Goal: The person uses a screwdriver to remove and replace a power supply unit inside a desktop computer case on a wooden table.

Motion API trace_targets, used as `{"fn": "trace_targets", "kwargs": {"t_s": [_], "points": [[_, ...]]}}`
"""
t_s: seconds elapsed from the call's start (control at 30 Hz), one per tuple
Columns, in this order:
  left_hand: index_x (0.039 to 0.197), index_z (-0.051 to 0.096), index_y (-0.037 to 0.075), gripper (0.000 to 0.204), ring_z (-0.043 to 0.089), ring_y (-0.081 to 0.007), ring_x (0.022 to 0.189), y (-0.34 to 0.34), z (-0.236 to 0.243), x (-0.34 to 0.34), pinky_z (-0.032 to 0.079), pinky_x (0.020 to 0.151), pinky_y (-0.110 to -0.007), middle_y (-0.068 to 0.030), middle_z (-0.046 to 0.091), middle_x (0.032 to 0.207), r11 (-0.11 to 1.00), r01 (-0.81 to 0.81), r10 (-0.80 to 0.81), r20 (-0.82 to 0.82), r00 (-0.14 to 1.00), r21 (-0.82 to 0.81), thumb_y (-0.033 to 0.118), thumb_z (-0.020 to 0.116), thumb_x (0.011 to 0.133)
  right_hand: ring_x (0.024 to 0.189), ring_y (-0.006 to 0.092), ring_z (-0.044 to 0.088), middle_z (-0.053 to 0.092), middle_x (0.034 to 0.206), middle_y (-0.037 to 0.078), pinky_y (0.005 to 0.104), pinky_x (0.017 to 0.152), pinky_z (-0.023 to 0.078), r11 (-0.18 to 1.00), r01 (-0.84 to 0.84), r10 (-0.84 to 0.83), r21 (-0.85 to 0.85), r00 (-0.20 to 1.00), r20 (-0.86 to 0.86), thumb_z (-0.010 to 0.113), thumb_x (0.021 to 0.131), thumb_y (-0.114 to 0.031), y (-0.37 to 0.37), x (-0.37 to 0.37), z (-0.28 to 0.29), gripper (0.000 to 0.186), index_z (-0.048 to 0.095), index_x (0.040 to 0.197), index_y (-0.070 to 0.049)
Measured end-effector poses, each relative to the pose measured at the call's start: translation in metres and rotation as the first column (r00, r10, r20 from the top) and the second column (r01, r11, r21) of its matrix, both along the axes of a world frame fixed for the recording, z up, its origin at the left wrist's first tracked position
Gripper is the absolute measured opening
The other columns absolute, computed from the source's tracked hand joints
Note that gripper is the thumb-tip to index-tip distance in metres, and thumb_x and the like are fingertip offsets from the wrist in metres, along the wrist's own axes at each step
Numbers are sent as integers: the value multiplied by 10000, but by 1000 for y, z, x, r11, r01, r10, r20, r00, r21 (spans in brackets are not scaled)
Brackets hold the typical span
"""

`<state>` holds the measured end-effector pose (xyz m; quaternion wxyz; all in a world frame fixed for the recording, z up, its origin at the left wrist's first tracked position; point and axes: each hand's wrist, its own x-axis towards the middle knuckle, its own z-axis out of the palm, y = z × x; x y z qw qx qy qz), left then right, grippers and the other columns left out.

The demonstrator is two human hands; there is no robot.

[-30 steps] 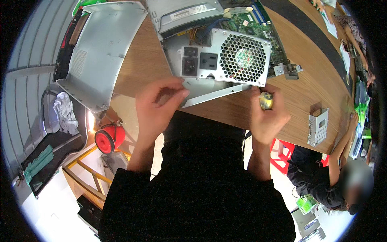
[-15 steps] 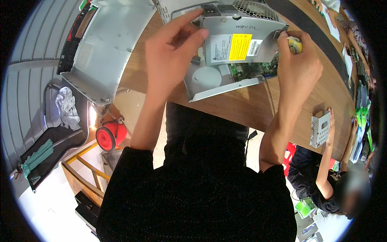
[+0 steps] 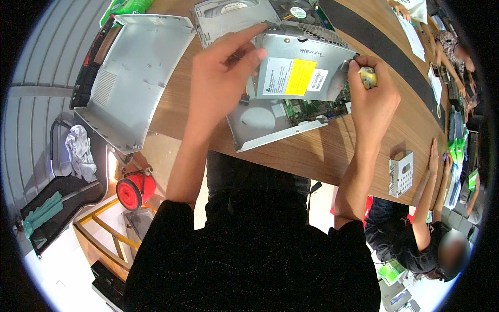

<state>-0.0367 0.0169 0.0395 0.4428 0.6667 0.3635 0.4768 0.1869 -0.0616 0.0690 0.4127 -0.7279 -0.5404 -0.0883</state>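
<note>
A silver computer power supply (image 3: 330,88) with a yellow-and-white label is held tilted over an open metal computer case (image 3: 275,138). My left hand (image 3: 221,78) grips its left end, index finger on the top edge and thumb by the near side. At the right corner, my right hand (image 3: 377,96) pinches the power supply between thumb and fingers. A rounded yellow-and-grey handle end (image 3: 368,78), like a screwdriver's, is also tucked in that hand; its other end is hidden. Below the power supply, a green circuit board (image 3: 312,112) shows inside the case.
A detached case cover (image 3: 132,78) lies at the left. A perforated metal bracket (image 3: 401,174) stands on the wooden table (image 3: 416,125) at the right, near a co-worker's hand (image 3: 433,158). A drive (image 3: 234,15) and a fan (image 3: 297,11) sit behind.
The view has shifted, so the case and power supply appear lower and further left. Both hands keep their hold. The co-worker's hand has come away from the metal bracket.
</note>
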Motion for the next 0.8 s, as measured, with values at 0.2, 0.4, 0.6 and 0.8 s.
{"fn": "trace_targets", "kwargs": {"t_s": [0.2,0.4,0.6,0.8], "points": [[1288,655,39,367,571,-85,731,5,8,0,479,658,-223,-22,615,840,999,13,-14,-19,1000,-47,38,667,922,676,228,692,707,768,139,323,658,517,998,-61,59,-20,995,-83,727,852,-186,7,13,1,180,718,930,-25],[1234,693,89,347,615,-94,652,21,3,6,491,594,-244,-28,642,771,998,60,-60,49,997,-4,74,682,887,669,238,689,706,752,152,341,646,518,994,-69,46,-90,970,-240,726,855,-222,22,26,1,215,722,931,-21],[1230,692,71,345,593,-91,638,18,7,5,494,601,-247,-18,634,763,997,43,-41,32,999,-60,62,681,886,678,248,695,701,748,165,349,635,514,991,-81,65,-103,986,-151,738,854,-247,16,24,3,239,711,929,-22],[1233,692,81,343,595,-87,660,18,2,0,495,619,-235,-19,640,799,998,40,-37,63,997,-41,57,685,891,700,348,683,700,775,138,404,630,524,989,-146,138,16,964,227,713,853,-197,8,19,3,151,699,921,-63]]}}
